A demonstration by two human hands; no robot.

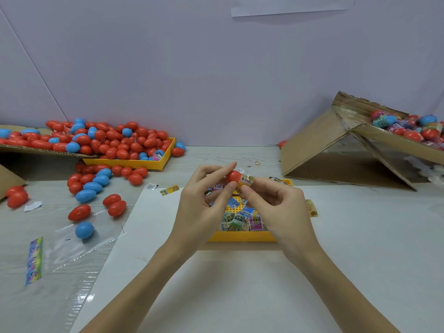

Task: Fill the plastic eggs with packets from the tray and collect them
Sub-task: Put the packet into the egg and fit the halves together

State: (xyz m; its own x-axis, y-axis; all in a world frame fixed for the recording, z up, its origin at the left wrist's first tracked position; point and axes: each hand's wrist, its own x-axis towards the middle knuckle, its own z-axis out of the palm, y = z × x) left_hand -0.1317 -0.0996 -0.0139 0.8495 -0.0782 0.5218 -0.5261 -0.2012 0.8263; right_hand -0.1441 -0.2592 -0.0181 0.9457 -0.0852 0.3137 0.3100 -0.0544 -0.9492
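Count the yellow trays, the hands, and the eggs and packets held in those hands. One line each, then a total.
Yellow trays: 2
Hands: 2
Held egg: 1
Held packet: 1
Total: 6

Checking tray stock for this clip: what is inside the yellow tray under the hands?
The yellow tray holds a loose heap of small printed packets. Both hands cover much of it, so the far part's contents and the packet count are hidden.

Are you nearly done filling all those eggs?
Not nearly. Done: wrapped red and blue eggs sit in the tilted cardboard box on the right. In hand: the left hand and right hand hold a red plastic egg with a packet. Left: heaps of loose eggs, and packets in the near yellow tray.
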